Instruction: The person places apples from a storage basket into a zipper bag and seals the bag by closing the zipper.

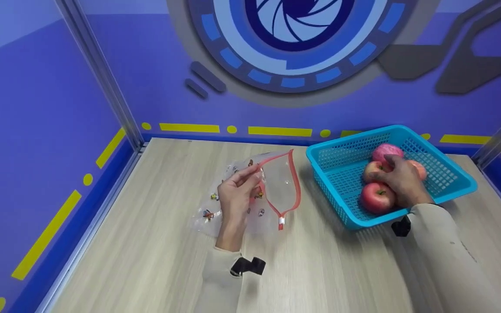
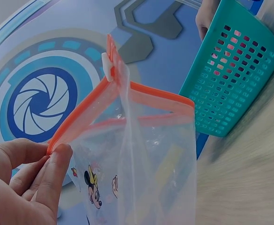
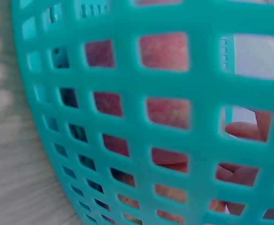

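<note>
1. On the worktop (image 1: 137, 226), left of centre: one clear plastic bag (image 1: 259, 204), printed with small cartoon figures; its mouth was parted and lay toward the right.
2. Along that mouth: one coral zip strip (image 1: 296, 187), with a white slider (image 1: 281, 221) at the near end.
3. At the bag's mouth: the left hand (image 1: 235, 195), whose thumb and fingers pinched the zip strip.
4. On the right, toward the far wall (image 1: 115, 100): one turquoise basket (image 1: 359, 224) with perforated sides, which stood near the bag but apart from it.
5. In the basket, four apples in view, grouped close together:
   - pink apple (image 1: 387, 152), far;
   - mottled red-and-yellow apple (image 1: 371, 167), middle;
   - red apple (image 1: 377, 199), near;
   - orange-pink apple (image 1: 419, 169), right, partly hidden.
6. Over this group: the right hand (image 1: 400, 178), whose thumb and fingers were bent round the mottled red-and-yellow apple; some fingers were hidden. The two hands were well apart.
7. In the right wrist view: the basket's side filled most of the picture; red fruit and parts of fingers showed through its holes.
8. At the near side: two cream sleeves (image 1: 222, 278), each with a black wrist device (image 1: 257, 265).
</note>
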`<state>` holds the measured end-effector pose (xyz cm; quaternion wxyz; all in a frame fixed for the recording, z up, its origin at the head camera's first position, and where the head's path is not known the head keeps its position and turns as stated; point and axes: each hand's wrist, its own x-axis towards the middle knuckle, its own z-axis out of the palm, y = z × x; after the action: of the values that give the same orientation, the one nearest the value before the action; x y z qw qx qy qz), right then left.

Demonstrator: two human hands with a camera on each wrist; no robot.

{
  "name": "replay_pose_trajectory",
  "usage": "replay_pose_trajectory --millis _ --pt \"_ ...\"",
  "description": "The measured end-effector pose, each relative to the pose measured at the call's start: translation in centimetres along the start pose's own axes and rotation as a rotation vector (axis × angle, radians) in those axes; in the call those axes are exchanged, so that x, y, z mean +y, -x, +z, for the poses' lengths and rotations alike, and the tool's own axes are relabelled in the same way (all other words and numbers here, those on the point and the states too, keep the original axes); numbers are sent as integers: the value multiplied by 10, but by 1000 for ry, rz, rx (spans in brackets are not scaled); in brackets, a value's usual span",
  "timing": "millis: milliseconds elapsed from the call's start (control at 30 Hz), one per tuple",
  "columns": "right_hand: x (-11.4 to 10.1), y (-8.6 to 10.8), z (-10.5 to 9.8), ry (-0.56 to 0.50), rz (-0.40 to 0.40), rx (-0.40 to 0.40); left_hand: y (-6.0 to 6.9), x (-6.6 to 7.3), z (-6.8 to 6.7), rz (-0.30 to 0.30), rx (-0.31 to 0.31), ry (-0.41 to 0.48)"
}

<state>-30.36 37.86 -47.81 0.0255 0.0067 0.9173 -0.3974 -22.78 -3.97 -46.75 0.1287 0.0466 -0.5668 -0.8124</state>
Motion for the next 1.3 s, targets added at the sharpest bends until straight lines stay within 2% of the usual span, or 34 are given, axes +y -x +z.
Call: replay_pose_trajectory --millis 367,600,967,1300 --pt "1 -3 1 49 -15 -8 2 -1 2 0 -12 -2" --pt "2 -4 1 100 -53 -1 1 -1 2 -11 -10 -15" --pt "1 -6 0 105 -26 -53 0 -3 2 -3 -2 -32" --pt "2 -5 1 141 -27 -25 2 -2 2 12 -10 -27"
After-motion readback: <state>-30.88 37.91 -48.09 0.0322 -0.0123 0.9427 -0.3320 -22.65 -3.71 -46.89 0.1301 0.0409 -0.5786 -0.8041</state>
